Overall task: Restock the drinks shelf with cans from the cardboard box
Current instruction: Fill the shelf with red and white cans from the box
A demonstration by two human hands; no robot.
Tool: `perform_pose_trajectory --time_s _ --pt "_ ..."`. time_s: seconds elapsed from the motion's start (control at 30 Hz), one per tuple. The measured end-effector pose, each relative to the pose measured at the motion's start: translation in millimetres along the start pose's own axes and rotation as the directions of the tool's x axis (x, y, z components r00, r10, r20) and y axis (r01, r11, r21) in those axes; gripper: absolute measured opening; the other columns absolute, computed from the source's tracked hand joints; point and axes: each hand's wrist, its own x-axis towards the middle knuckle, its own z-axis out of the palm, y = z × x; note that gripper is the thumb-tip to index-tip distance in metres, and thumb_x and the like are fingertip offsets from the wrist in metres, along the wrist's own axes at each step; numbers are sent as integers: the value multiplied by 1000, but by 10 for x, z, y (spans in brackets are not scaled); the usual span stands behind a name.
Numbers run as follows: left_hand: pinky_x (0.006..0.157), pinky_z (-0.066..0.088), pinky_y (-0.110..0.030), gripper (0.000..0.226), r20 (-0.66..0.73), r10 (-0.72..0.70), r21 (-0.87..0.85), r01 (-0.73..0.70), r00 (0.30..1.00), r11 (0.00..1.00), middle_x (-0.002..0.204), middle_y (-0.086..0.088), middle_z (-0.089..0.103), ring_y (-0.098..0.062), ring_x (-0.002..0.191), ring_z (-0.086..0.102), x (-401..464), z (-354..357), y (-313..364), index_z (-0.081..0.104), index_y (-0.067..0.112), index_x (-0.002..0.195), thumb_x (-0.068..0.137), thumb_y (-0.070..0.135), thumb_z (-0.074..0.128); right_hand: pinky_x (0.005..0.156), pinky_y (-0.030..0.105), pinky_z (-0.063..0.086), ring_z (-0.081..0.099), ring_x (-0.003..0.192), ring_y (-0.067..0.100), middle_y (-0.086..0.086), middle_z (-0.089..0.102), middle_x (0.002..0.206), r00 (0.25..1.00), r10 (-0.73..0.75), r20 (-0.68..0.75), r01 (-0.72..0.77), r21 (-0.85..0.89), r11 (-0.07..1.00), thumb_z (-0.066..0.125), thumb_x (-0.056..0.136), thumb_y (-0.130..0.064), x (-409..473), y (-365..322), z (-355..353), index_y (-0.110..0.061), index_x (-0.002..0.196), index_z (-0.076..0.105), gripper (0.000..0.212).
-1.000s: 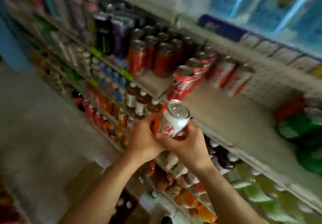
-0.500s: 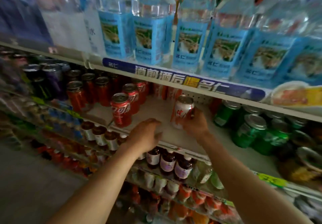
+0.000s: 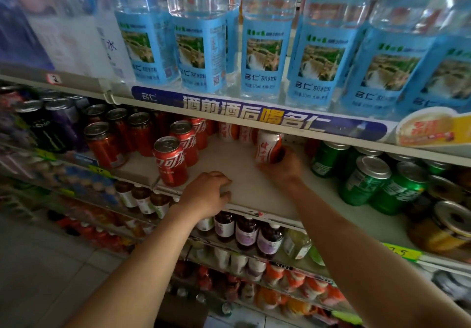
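Shelf strip [image 3: 254, 113] reads 酒前酒后喝名仁; bottles [image 3: 263, 55] 名仁.

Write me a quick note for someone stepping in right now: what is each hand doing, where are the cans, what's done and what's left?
Right hand: grip on a white and orange can, placing it deep on the shelf near matching cans at the back.
Left hand: holds nothing, rests on the shelf's front edge.
Red cola cans stand to the left, green cans to the right.
Done: this can has reached the shelf.
Left: let go of it, then fill the bare middle. The cardboard box cannot be made out.
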Motion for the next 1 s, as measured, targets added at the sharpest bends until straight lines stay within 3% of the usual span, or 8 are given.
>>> perform_pose_trajectory --time_s 0.1,0.23,0.3,0.43,0.67,0.83,0.93,1.0 --pt "105 40 -30 42 -9 3 14 -3 1000 1000 144 8 46 -19 128 44 -26 16 5 55 26 136 95 37 51 90 35 54 65 100 17 -3 68 108 999 11 -48 -10 4 1000 74 52 -54 165 -9 59 -25 111 61 67" --pt "108 34 -27 42 -16 18 8 -18 1000 1000 147 8 43 -19 131 40 -55 42 -9 51 28 139 98 37 48 69 23 45 63 83 19 -4 62 85 999 11 -44 -13 -47 999 81 71 -25 225 -83 28 -21 95 62 31" --pt "109 31 -27 43 2 10 -4 -10 1000 1000 148 9 41 -19 133 37 -50 26 -18 50 28 140 98 38 48 71 22 47 66 93 21 -1 65 92 997 36 -68 -37 -21 999 81 72 -23 275 -83 57 -16 103 64 36" --pt "108 31 -25 43 56 9 -23 -8 998 1000 147 8 41 -17 133 38 0 -2 -80 51 28 139 98 39 50 100 35 48 59 120 26 8 64 126 985 90 -144 -87 29 996 83 73 -28 339 -151 131 -15 123 60 56" --pt "107 33 -27 41 84 16 13 -17 996 1000 146 7 40 -20 129 40 54 18 -104 50 26 138 98 38 48 105 37 44 54 118 18 0 60 124 987 41 -155 -41 2 999 77 80 -34 444 -130 142 -21 129 51 57" --pt "104 33 -26 41 46 42 12 -42 998 999 146 6 42 -20 130 42 32 33 -103 50 24 139 99 34 47 105 38 44 54 125 28 9 58 134 990 118 -82 -124 -72 990 75 78 -37 512 -112 167 -17 132 54 62" --pt "100 46 -32 37 -174 109 -134 -133 979 982 134 2 54 -19 121 53 -125 38 -188 58 19 131 95 27 55 90 31 51 62 113 23 6 65 125 998 44 -54 -48 -65 997 79 74 -33 220 -243 98 -15 129 55 63" --pt "93 51 -32 29 -403 120 -203 -217 907 955 121 2 61 -16 111 59 -341 25 -282 64 16 120 92 22 60 81 31 53 66 102 20 1 68 117 974 -134 -182 137 2 991 79 75 -27 -246 -370 75 -15 125 57 55"
